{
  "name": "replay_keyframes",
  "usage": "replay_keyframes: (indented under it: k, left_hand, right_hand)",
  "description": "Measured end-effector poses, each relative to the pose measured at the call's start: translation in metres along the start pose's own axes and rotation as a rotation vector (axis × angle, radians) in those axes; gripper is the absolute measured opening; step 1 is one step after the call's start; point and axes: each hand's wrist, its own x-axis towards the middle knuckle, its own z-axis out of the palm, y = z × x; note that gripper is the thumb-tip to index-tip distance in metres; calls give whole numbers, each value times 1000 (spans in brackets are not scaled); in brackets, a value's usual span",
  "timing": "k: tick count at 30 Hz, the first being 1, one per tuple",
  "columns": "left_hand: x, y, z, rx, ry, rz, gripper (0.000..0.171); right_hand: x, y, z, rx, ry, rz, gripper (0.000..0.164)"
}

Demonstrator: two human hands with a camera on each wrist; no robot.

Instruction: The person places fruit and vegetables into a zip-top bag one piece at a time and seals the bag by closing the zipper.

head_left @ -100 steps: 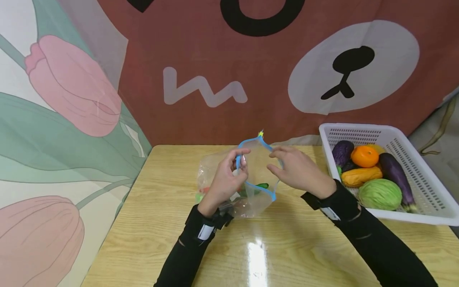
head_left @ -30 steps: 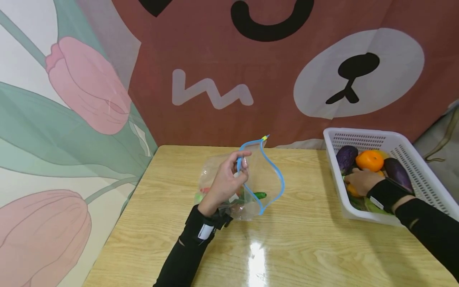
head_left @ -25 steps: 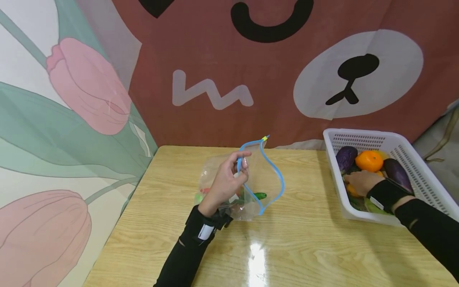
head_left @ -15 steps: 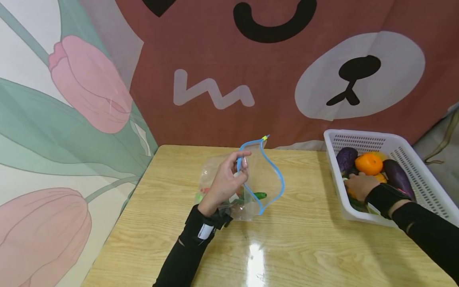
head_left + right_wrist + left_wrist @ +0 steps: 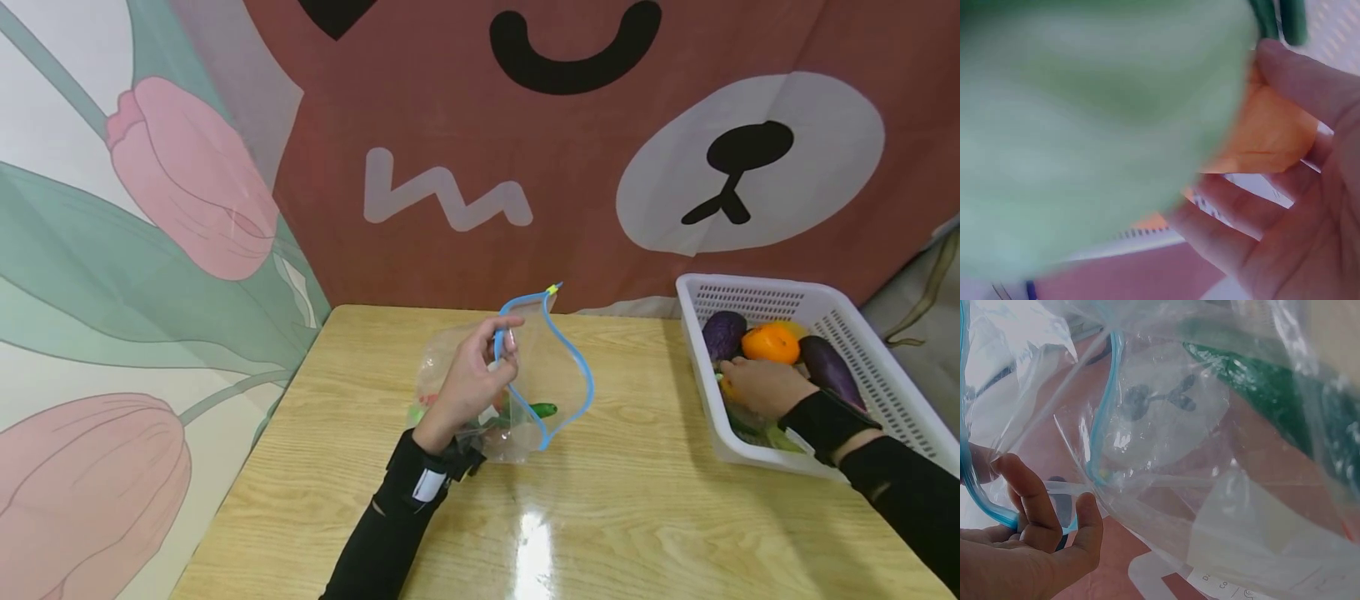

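My left hand (image 5: 468, 379) pinches one side of the mouth of a clear zip bag (image 5: 587, 367), whose blue-edged opening stands wide. Inside the bag are a green, long vegetable (image 5: 543, 410) and some red and pale green items, partly hidden by the hand. At the right, my right hand (image 5: 761, 388) is down in the white basket (image 5: 757, 292), fingers and thumb round an orange carrot (image 5: 1272, 134) with green stubs at its end. A pale green cabbage (image 5: 1097, 137), blurred and close, fills much of the right wrist view.
Near the right hand lie an orange (image 5: 771, 342), a round dark eggplant (image 5: 724, 335) and a long eggplant (image 5: 832, 367). The basket's perforated walls rise around them. A yellow slider (image 5: 552, 290) sits on the bag's far corner. Wooden table (image 5: 637, 500) lies between bag and basket.
My right hand has gone from the bag's mouth to the basket and taken hold of the carrot there, shifting slightly just now. The left hand stays on the bag, whose mouth is wider.
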Motion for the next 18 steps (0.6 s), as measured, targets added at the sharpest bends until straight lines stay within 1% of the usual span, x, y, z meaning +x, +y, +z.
replay_keyframes:
  k: [2, 5, 6, 9, 11, 14, 16, 18]
  left_hand:
    - [0, -1, 0, 0, -1, 5, 42]
    - [2, -13, 0, -5, -4, 13, 43]
    - [3, -17, 0, -5, -4, 13, 44]
    - [4, -30, 0, -5, 1, 19, 45]
    - [5, -33, 0, -4, 9, 27, 45]
    - [5, -35, 1, -5, 16, 45, 44]
    - [5, -35, 1, -3, 20, 56, 44]
    - [5, -35, 2, 0, 21, 60, 44]
  right_hand:
    - [0, 1, -7, 23, -6, 22, 38]
    - [-4, 4, -21, 87, 5, 72, 47]
    - [-6, 5, -26, 127, 13, 91, 48]
    - [-15, 6, -43, 219, 90, 142, 48]
    - [-20, 5, -53, 277, 178, 167, 50]
    - [-27, 0, -69, 348, 293, 203, 56]
    - [-31, -4, -80, 396, 339, 233, 61]
    - [-35, -10, -91, 419, 383, 258, 61]
